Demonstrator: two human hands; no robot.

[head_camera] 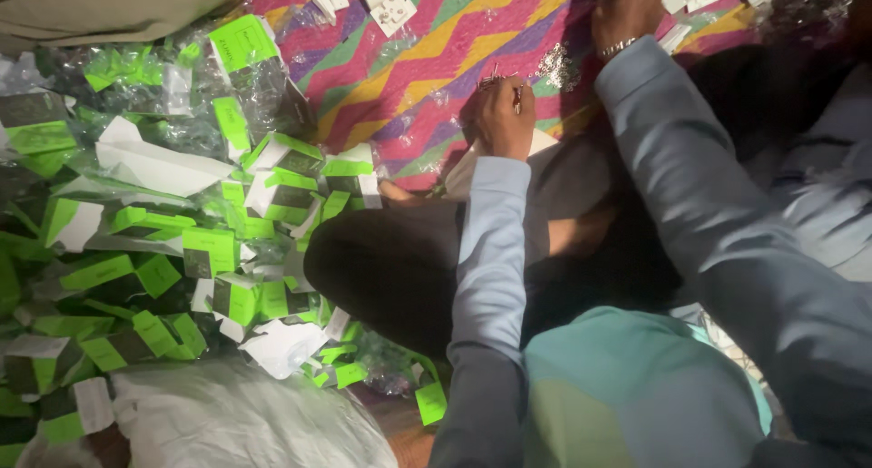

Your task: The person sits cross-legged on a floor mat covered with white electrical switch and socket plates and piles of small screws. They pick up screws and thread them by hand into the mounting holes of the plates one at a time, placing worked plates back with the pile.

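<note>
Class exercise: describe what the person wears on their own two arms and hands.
Both arms wear long pale blue-grey sleeves reaching the wrists. The left hand is bare of jewellery as far as shows. The right hand has a silvery chain bracelet at the wrist. No gloves.

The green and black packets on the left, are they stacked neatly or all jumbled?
Jumbled. The green and black plastic packets lie heaped at every angle, overlapping one another beside the zigzag-striped cloth.

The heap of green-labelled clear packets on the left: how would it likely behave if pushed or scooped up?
The heap of green-labelled clear packets would probably slide and scatter, since the packets lie loose and overlapping at all angles. The glossy wrapping looks slippery. Each packet seems thin and flat, so likely light and bendy, though what is inside cannot be made out.
</note>
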